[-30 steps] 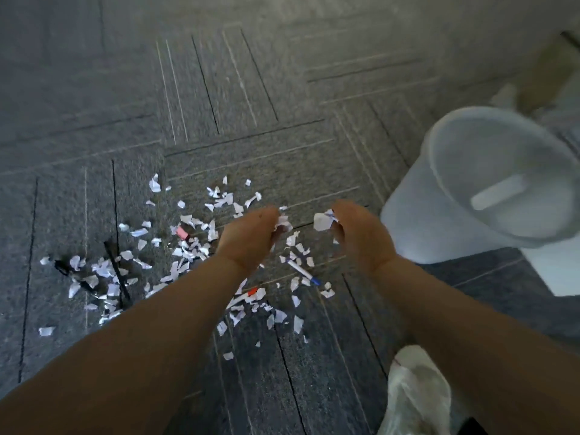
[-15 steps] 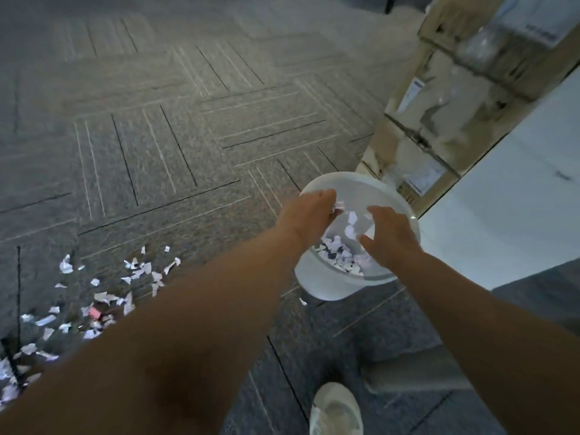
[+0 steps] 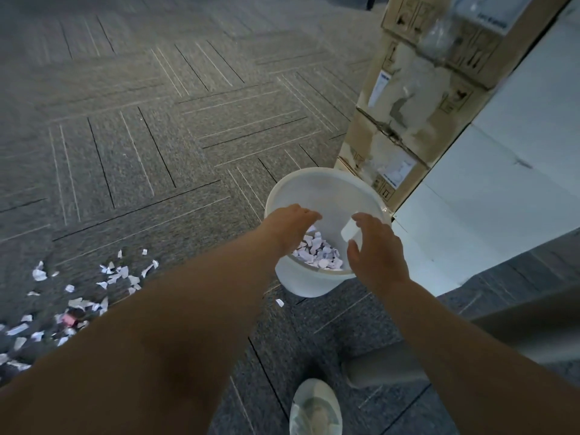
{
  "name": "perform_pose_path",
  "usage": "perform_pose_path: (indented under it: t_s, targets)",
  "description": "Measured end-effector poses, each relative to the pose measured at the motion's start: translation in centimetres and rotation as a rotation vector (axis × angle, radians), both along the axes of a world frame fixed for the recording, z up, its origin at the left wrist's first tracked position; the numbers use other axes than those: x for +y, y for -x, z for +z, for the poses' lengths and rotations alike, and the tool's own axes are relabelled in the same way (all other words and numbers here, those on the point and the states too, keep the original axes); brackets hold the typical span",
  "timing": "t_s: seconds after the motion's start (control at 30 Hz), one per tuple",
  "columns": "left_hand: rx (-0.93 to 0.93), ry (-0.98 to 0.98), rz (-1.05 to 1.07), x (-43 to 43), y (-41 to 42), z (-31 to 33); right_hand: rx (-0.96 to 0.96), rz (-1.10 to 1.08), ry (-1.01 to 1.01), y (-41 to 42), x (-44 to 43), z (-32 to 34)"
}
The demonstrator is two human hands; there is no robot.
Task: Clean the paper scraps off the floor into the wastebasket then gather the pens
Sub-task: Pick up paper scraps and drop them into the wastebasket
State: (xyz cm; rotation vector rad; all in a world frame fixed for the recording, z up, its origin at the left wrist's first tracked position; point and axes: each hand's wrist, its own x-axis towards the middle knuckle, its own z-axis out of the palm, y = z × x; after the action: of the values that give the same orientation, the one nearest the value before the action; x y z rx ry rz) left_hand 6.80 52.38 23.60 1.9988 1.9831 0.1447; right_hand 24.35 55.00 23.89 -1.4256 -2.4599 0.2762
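White plastic, the wastebasket (image 3: 303,279) stood right of centre in the frame with paper scraps (image 3: 320,257) heaped inside, and the left hand (image 3: 290,227) and right hand (image 3: 378,257) hovered over its mouth, fingers spread, relaxed and holding nothing. It looked like the dumping step; stray scraps (image 3: 106,284) lay on the floor (image 3: 157,136) at lower left, so the next move likely called for scooping another handful there.
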Motion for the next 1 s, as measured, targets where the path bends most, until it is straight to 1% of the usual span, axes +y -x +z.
perform_pose_path:
  t_s: [0.07,0.17,0.27,0.33,0.47,0.53,0.63,0.7,0.8,0.9,1.0]
  targets:
    - [0.037,-0.033,0.014,0.1,-0.3,0.4,0.007,0.004,0.002,0.1,0.0,0.2]
    - [0.13,-0.015,-0.069,-0.1,-0.8,0.0,-0.008,0.001,0.015,0.0,-0.1,0.1]
    - [0.124,0.013,-0.011,-1.9,-0.4,-0.4,-0.03,0.014,0.034,-0.1,-0.8,-0.4]
    - [0.119,0.005,0.044,-4.1,0.4,-0.8,-0.012,0.046,0.012,0.4,-1.5,-0.5]
    - [0.088,-0.14,0.151,-9.4,2.6,-2.7,0.12,0.237,-0.14,3.4,-4.0,-1.4]
    - [0.093,-0.183,0.166,-12.2,3.8,-4.7,0.126,0.352,-0.169,5.5,-5.9,-2.6]
    - [0.091,-0.094,0.178,-15.6,5.9,-7.5,0.125,0.454,-0.109,8.6,-8.9,-5.0]
    - [0.102,-0.025,0.187,-17.1,7.4,-9.6,0.089,0.486,-0.035,9.9,-10.4,-7.9]
    - [0.064,0.057,0.237,-19.0,8.8,-13.2,-0.002,0.401,0.127,10.0,-11.5,-13.3]
    - [0.084,0.147,0.279,-20.7,9.7,-17.6,-0.162,0.215,0.346,8.8,-11.0,-18.7]
    - [0.098,0.241,0.308,-22.5,10.5,-21.8,-0.22,-0.005,0.49,7.6,-10.1,-23.5]
